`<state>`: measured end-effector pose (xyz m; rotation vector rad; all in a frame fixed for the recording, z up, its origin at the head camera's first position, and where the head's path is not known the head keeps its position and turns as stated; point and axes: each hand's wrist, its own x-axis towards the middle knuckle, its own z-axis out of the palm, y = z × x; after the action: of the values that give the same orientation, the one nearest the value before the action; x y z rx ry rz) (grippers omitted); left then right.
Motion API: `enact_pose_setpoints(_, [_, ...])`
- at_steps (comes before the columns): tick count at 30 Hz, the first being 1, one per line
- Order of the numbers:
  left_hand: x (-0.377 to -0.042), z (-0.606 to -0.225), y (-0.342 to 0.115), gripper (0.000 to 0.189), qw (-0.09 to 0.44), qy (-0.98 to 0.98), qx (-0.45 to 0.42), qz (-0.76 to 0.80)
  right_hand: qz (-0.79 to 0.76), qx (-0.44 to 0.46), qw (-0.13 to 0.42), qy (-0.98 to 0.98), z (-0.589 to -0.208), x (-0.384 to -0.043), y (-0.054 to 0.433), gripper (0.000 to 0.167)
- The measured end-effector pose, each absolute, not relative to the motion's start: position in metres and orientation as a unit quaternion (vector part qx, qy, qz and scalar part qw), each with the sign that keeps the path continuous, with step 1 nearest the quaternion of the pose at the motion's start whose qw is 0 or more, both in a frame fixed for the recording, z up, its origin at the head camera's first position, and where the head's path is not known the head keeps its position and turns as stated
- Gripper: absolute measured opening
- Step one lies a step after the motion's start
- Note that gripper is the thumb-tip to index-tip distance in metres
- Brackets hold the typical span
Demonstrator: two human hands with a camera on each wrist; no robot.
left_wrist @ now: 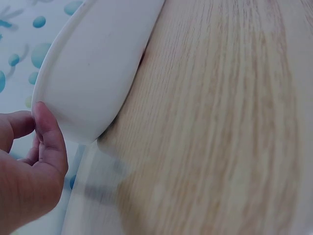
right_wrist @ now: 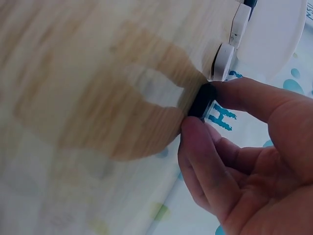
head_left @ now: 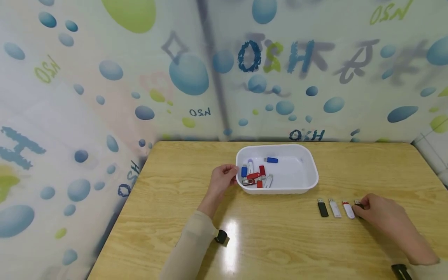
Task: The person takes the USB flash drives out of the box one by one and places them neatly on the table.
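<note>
With thumb and fingers my left hand (head_left: 223,179) pinches the left rim of a white plastic tub (head_left: 290,190); the left wrist view shows the tub's wall (left_wrist: 93,63) beside the fingers. Inside lie several USB flash drives, among them a blue one (head_left: 271,160) and a red one (head_left: 262,170). My right hand (head_left: 383,214) pinches a black USB flash drive (right_wrist: 201,102) at the table surface. It stands at the right end of a row with a white-and-red drive (head_left: 348,210), a white drive (head_left: 335,208) and another black drive (head_left: 323,208).
The wooden table (head_left: 280,241) reaches back to a patterned curtain (head_left: 231,77) with blue and green drops. Another stretch of curtain (head_left: 70,147) runs along the left edge. The row of drives lies in front of the tub's right side.
</note>
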<state>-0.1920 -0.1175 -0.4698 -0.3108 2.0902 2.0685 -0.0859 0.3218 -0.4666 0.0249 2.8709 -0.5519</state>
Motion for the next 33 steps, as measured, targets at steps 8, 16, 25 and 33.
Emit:
enact_pose_setpoints(8, [-0.195, -0.469, -0.117, 0.024, 0.094, 0.706, -0.098, 0.695, -0.180, 0.018, 0.112, 0.977, -0.465, -0.087, 0.321, 0.037])
enact_pose_setpoints(16, [-0.193, -0.469, -0.118, 0.025, 0.090, 0.711, -0.098, 0.690, -0.185, 0.027, 0.119, 0.975, -0.465, -0.088, 0.322, 0.050])
enact_pose_setpoints(25, [-0.193, -0.472, -0.118, 0.024, 0.082, 0.711, -0.095, 0.692, -0.203, 0.026, 0.135, 0.969, -0.463, -0.087, 0.323, 0.055])
enact_pose_setpoints(33, [-0.193, -0.473, -0.118, 0.024, 0.083, 0.703, -0.090, 0.700, -0.206, 0.031, 0.108, 0.972, -0.446, -0.089, 0.320, 0.059])
